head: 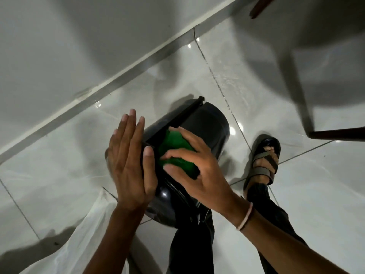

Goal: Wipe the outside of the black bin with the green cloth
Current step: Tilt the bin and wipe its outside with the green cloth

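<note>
While the left hand (130, 161) lies flat and open against the side of the black bin (207, 127), fingers straight and together with the thumb resting on the bin's wall, the right hand (199, 171) presses the green cloth (173, 147) onto the bin's outer surface with its fingers spread over it. The cloth is bunched under that palm and fingers, touching the dark plastic just beside a straight ridge that runs along the bin. A pale band (245, 216) circles the right wrist. The bin is tipped on its side, held above the glossy white tile floor (296, 194) between the two hands, its shiny rounded end nearest the camera. Below it a leg in dark trousers (191, 244) shows, and to the right a foot in a strapped sandal (264, 159) stands on the tiles. A crumpled sheet of clear plastic (79, 234) lies on the floor at lower left. Farther off, a dark wooden furniture leg (335, 135) meets the floor at right, and the white wall (79, 46) rises behind its skirting
</note>
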